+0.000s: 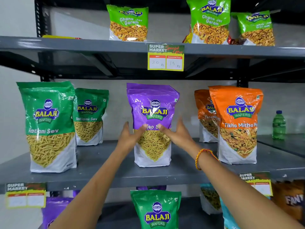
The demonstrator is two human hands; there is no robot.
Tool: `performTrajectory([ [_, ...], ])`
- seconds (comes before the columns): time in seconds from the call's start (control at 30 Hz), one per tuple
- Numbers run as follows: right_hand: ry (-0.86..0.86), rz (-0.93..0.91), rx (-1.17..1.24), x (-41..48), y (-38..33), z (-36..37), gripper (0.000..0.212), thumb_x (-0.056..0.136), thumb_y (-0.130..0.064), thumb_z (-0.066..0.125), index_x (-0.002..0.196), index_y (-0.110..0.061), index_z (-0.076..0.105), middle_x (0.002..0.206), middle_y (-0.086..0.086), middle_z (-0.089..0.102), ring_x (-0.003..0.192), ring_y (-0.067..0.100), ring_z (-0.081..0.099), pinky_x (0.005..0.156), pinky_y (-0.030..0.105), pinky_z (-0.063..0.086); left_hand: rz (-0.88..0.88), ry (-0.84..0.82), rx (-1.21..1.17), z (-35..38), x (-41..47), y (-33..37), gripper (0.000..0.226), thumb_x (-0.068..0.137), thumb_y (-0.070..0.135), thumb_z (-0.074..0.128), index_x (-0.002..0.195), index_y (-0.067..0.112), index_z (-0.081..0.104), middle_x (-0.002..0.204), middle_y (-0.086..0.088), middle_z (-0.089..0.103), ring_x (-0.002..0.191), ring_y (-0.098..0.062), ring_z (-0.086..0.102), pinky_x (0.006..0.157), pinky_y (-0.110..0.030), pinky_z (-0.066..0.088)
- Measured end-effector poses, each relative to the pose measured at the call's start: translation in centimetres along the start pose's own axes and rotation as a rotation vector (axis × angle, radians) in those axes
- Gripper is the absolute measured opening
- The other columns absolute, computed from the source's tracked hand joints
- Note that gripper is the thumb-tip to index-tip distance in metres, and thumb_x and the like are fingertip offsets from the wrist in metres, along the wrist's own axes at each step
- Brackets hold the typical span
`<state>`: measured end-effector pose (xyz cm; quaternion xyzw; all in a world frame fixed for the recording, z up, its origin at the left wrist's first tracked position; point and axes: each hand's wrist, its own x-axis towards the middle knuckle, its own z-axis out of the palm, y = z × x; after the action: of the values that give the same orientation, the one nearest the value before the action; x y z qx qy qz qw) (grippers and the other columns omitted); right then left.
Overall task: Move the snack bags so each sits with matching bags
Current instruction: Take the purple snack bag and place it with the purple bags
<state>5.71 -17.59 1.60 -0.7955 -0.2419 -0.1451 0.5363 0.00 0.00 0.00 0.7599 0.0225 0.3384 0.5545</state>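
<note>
A purple Aloo Sev bag [152, 104] stands upright in the middle of the grey middle shelf [102, 171]. My left hand [130, 138] and my right hand [178, 134] clasp it from either side, thumbs pressed on its front. Two green Ratlami Sev bags [49, 123] [90, 116] stand to its left. Two orange Tikha Mitha bags [239, 123] [204, 116] stand to its right. On the shelf below are a green bag [156, 210] and a purple bag [54, 210], both partly cut off.
Three light green Chana Jor Garam bags [128, 22] [210, 20] [257, 28] stand on the top shelf. A price tag [165, 57] hangs from that shelf's edge. A green bottle [279, 125] stands at the far right. Teal and dark bags sit lower right.
</note>
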Motion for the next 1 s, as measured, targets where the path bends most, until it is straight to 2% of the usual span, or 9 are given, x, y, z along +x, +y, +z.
performTrajectory([
  [0.03,-0.045,0.063,0.071,-0.3,0.1,0.2,0.107,0.059,-0.06,0.069,0.139,-0.014,0.016,0.147,0.009,0.036,0.133,0.026,0.038,0.108,0.04,0.035,-0.026,-0.066,-0.085,0.1,-0.3,-0.2,0.066,0.067,0.047,0.074,0.119,0.014,0.051,0.126,-0.007,0.059,0.109,-0.011,0.061,0.104,-0.032,0.042],
  [0.1,-0.146,0.081,0.159,-0.5,0.9,0.8,0.073,0.061,-0.044,0.077,0.12,-0.015,0.046,0.126,0.008,0.059,0.113,0.024,0.056,0.094,0.036,0.046,-0.043,-0.185,-0.072,0.1,-0.7,-1.3,0.028,0.072,0.028,0.073,0.097,0.021,0.06,0.106,-0.005,0.068,0.081,0.001,0.065,0.078,-0.017,0.055],
  [0.2,-0.141,0.013,0.217,-0.8,2.2,1.6,0.041,0.06,-0.026,0.081,0.096,-0.018,0.063,0.107,0.01,0.07,0.097,0.023,0.066,0.092,0.043,0.052,-0.031,-0.166,-0.114,0.0,-1.3,-2.5,0.026,0.075,0.017,0.071,0.099,0.018,0.061,0.102,-0.003,0.068,0.085,-0.007,0.063,0.06,-0.005,0.05],
  [0.33,-0.103,-0.025,0.284,-2.0,1.4,1.8,0.037,0.058,-0.023,0.082,0.09,-0.016,0.066,0.094,0.008,0.071,0.088,0.021,0.067,0.088,0.043,0.054,0.002,-0.123,-0.143,-1.5,-3.0,-1.6,0.023,0.076,0.014,0.069,0.098,0.016,0.062,0.094,0.003,0.068,0.086,-0.006,0.063,0.061,-0.006,0.05],
  [0.47,-0.121,-0.098,0.336,-5.1,-0.5,2.8,0.031,0.061,-0.023,0.08,0.088,-0.018,0.068,0.091,0.006,0.072,0.087,0.018,0.067,0.086,0.04,0.055,0.031,-0.088,-0.099,-4.9,-6.3,-0.9,0.018,0.075,0.016,0.07,0.091,0.021,0.065,0.095,0.006,0.071,0.089,-0.01,0.067,0.081,-0.02,0.056],
  [0.6,-0.193,-0.184,0.434,-9.2,-2.4,4.0,0.022,0.063,-0.024,0.078,0.082,-0.023,0.069,0.087,-0.005,0.074,0.084,0.008,0.069,0.082,0.034,0.057,0.082,-0.038,-0.089,-8.4,-11.5,0.6,0.025,0.067,0.024,0.073,0.091,0.022,0.066,0.082,0.013,0.076,0.085,-0.005,0.069,0.068,-0.012,0.053],
  [0.7,-0.266,-0.224,0.469,-12.3,-3.4,4.9,0.016,0.064,-0.024,0.077,0.079,-0.026,0.07,0.082,-0.01,0.074,0.082,0.004,0.069,0.077,0.031,0.058,0.078,0.02,-0.066,-10.6,-15.9,0.8,0.035,0.063,0.027,0.078,0.095,0.021,0.066,0.088,0.013,0.077,0.088,-0.007,0.07,0.071,-0.014,0.054],
  [0.83,-0.415,-0.201,0.512,-16.5,-2.4,7.3,0.018,0.065,-0.026,0.077,0.081,-0.025,0.07,0.077,-0.014,0.075,0.081,0.003,0.069,0.076,0.027,0.057,0.014,0.112,0.0,-12.5,-21.6,-1.0,0.06,0.046,0.057,0.08,0.095,0.025,0.067,0.09,0.012,0.077,0.088,-0.007,0.069,0.074,-0.018,0.055],
  [1.0,-0.571,-0.08,0.599,-21.3,1.8,10.9,0.02,0.065,-0.015,0.076,0.081,-0.025,0.068,0.075,-0.019,0.074,0.081,0.004,0.069,0.075,0.022,0.057,-0.152,0.152,-0.023,-13.1,-27.8,-5.9,0.055,0.043,0.048,0.084,0.092,0.026,0.069,0.087,0.009,0.077,0.083,-0.007,0.07,0.069,-0.018,0.055],
])
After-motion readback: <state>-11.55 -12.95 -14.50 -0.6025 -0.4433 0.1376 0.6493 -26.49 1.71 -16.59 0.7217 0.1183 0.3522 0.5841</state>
